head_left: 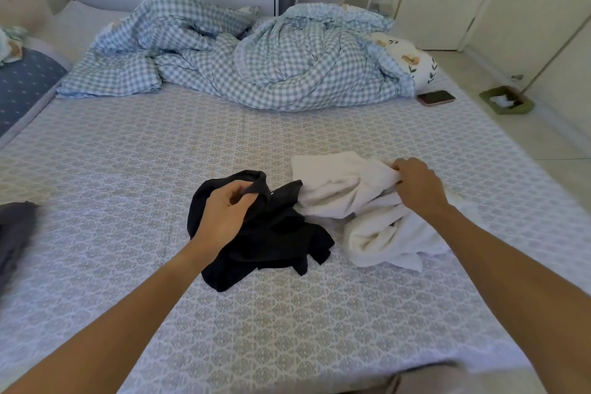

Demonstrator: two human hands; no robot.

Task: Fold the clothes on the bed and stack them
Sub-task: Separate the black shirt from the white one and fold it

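Observation:
A crumpled black garment lies in the middle of the bed. My left hand grips its upper edge, fingers curled round the fabric. Touching the black garment's right side lies a crumpled white garment. My right hand pinches a fold near the white garment's top right. A dark grey piece of clothing lies at the left edge of the view, apart from both hands.
A bunched blue checked duvet fills the far half of the bed, with a flowered pillow at its right. A phone lies on the bed's right edge. A green dish sits on the floor beyond.

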